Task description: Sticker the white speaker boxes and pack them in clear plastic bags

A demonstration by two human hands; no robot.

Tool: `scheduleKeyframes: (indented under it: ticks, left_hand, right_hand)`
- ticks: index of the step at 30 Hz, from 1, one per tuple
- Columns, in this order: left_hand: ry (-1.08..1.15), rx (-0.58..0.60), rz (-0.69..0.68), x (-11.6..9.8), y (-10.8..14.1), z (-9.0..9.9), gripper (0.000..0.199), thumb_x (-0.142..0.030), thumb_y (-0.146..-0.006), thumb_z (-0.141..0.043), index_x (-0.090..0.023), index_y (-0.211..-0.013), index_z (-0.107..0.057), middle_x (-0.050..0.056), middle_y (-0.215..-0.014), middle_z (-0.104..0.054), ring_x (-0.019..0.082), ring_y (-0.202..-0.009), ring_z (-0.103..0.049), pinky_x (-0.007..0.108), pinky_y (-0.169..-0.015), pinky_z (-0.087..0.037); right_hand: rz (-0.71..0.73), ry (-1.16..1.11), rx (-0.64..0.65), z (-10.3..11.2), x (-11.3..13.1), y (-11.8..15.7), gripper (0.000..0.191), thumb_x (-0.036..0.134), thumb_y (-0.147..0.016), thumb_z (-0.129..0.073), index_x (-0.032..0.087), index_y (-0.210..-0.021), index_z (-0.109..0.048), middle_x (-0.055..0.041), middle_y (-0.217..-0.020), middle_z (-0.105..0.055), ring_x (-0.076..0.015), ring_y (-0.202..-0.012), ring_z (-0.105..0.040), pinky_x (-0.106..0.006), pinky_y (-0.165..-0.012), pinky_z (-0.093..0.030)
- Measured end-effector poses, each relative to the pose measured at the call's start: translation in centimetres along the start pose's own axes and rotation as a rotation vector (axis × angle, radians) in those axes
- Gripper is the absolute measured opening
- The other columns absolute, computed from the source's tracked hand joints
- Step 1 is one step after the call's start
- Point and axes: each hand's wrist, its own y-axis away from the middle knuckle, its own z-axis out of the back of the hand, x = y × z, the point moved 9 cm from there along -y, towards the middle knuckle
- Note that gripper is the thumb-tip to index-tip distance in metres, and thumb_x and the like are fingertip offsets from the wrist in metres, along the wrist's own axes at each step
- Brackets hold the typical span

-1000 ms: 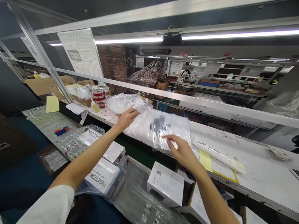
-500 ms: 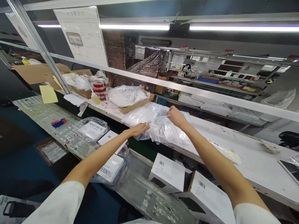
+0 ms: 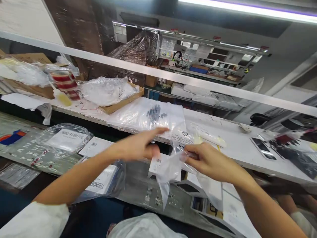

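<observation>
My right hand pinches a clear plastic bag that hangs in front of the shelf, with dark print on its upper part. To the left, my left hand is slightly blurred, its thumb and fingers apart around nothing, close to the bag's edge. Behind both hands a stack of flat printed plastic bags lies on the white shelf. Below my right hand stand white boxes, partly covered by the hanging bag; one gapes at the top.
Bagged white boxes and a wrapped box lie on the belt at left. Tape rolls, a glue bottle and a cardboard tray line the shelf. A phone-like device lies right. Another person's blurred arm shows lower right.
My right hand has drawn a bag off the stack, toward me and down. My left hand has left the stack and its fingers are apart. The view has swung right.
</observation>
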Motion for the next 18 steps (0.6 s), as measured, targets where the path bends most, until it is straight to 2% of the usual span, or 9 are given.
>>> scheduleKeyframes:
  ticks: [1,3,5,7,9,11,13,15,18]
  left_hand:
    - [0.045,0.03,-0.015,-2.4,1.4,-2.2,0.079,-0.058,-0.098,-0.067,-0.037,-0.167,-0.036,0.006,-0.162,-0.055,0.034,-0.142,-0.06,0.046,-0.115,-0.053]
    - [0.124,-0.064,0.03,-4.8,3.5,-4.3,0.08,-0.045,-0.092,-0.077,-0.035,-0.164,-0.042,0.009,-0.154,-0.061,0.031,-0.131,-0.067,0.042,-0.107,-0.059]
    - [0.248,-0.178,0.143,-4.2,5.1,-4.6,0.057,-0.037,-0.093,-0.076,-0.031,-0.147,-0.06,0.009,-0.134,-0.073,0.026,-0.116,-0.073,0.035,-0.095,-0.063]
    - [0.415,-0.216,0.229,-2.5,6.5,-4.1,0.03,-0.035,-0.09,-0.081,-0.024,-0.118,-0.075,0.006,-0.107,-0.079,0.022,-0.095,-0.077,0.029,-0.081,-0.063]
    - [0.585,-0.203,0.246,-1.4,8.1,-3.2,0.026,-0.039,-0.082,-0.09,-0.02,-0.094,-0.076,0.004,-0.085,-0.079,0.018,-0.073,-0.075,0.024,-0.064,-0.058]
    - [0.702,-0.173,0.21,-1.5,9.9,-2.7,0.032,-0.045,-0.077,-0.094,-0.019,-0.083,-0.075,0.001,-0.068,-0.075,0.015,-0.054,-0.068,0.022,-0.049,-0.048]
    - [0.709,-0.076,0.178,-2.5,11.4,-3.4,0.038,-0.053,-0.076,-0.093,-0.02,-0.076,-0.074,0.001,-0.058,-0.071,0.013,-0.045,-0.06,0.022,-0.044,-0.04]
    - [0.632,0.029,0.169,-3.4,12.3,-4.8,0.046,-0.062,-0.076,-0.09,-0.02,-0.066,-0.073,0.002,-0.051,-0.067,0.013,-0.046,-0.057,0.024,-0.047,-0.04]
    - [0.595,0.037,0.27,-2.2,12.7,-6.5,0.053,-0.066,-0.087,-0.078,-0.019,-0.062,-0.072,0.003,-0.05,-0.064,0.015,-0.054,-0.061,0.024,-0.055,-0.047]
  right_hand:
    - [-0.021,0.014,-0.013,-0.2,0.3,-0.5,0.041,0.045,-0.101,-0.054,0.019,-0.072,-0.067,0.0071,-0.055,-0.049,-0.0085,-0.051,-0.037,-0.022,-0.056,-0.026]
    - [-0.017,0.041,-0.017,-0.2,1.2,-0.9,0.041,0.043,-0.101,-0.055,0.019,-0.07,-0.064,0.008,-0.052,-0.045,-0.008,-0.049,-0.035,-0.023,-0.056,-0.024]
    - [0.014,0.032,0.036,0.3,2.3,-0.2,0.035,0.042,-0.102,-0.059,0.019,-0.076,-0.067,0.0066,-0.056,-0.052,-0.0091,-0.051,-0.041,-0.024,-0.055,-0.027]
    - [0.06,-0.006,0.117,1.1,3.4,1.6,0.026,0.043,-0.1,-0.065,0.021,-0.088,-0.07,0.0028,-0.07,-0.065,-0.0118,-0.06,-0.053,-0.024,-0.058,-0.035]
    - [0.091,-0.043,0.201,1.6,3.9,3.8,0.021,0.044,-0.098,-0.07,0.023,-0.097,-0.071,-0.0017,-0.088,-0.074,-0.0152,-0.075,-0.064,-0.025,-0.066,-0.044]
    - [0.082,-0.061,0.263,1.3,3.9,6.0,0.024,0.048,-0.097,-0.073,0.024,-0.095,-0.072,-0.003,-0.089,-0.075,-0.017,-0.08,-0.067,-0.025,-0.07,-0.046]
    - [0.024,-0.094,0.317,-0.4,3.2,7.6,0.031,0.054,-0.095,-0.074,0.024,-0.086,-0.072,-0.002,-0.078,-0.071,-0.0169,-0.074,-0.065,-0.025,-0.064,-0.043]
    - [-0.016,-0.166,0.373,-3.2,2.7,8.9,0.041,0.063,-0.09,-0.076,0.024,-0.078,-0.071,-0.001,-0.068,-0.066,-0.0163,-0.067,-0.059,-0.026,-0.057,-0.037]
    - [-0.033,-0.341,0.372,-7.2,1.8,9.8,0.052,0.073,-0.083,-0.078,0.022,-0.073,-0.069,-0.0008,-0.066,-0.063,-0.0151,-0.065,-0.053,-0.026,-0.056,-0.034]
